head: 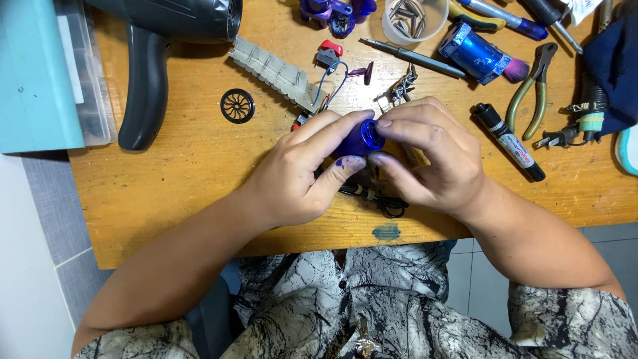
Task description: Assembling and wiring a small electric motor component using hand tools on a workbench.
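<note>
Mid-disassembly or reassembly work on a small blue cylindrical motor part (pixel 362 138), held up just above the wooden bench (pixel 166 179), centre of scene. Cannot tell which direction the work runs.

Left hand (pixel 299 174): fingers curled, thumb and forefinger pinching the blue part from the left; blue ink or paint stain on the thumb. Right hand (pixel 432 156): fingers pressed together, fingertips closing on the part's right end, as if gripping a cap or ring there. Neither hand spread.

Likely calls next for a fine twist or pull at that end, left hand bracing, steady counter-grip.

Around: dark hair dryer body (pixel 166 40) far left, black round grille (pixel 237 106) beside it, grey ribbed heater strip (pixel 276 73) with red and blue wires, green-handled pliers (pixel 531 93) and black marker (pixel 508 141) right, clear cup of small metal bits (pixel 413 20) far, blue cylinder (pixel 473 53) next to it. Black cable loop under the hands, mostly hidden.
</note>
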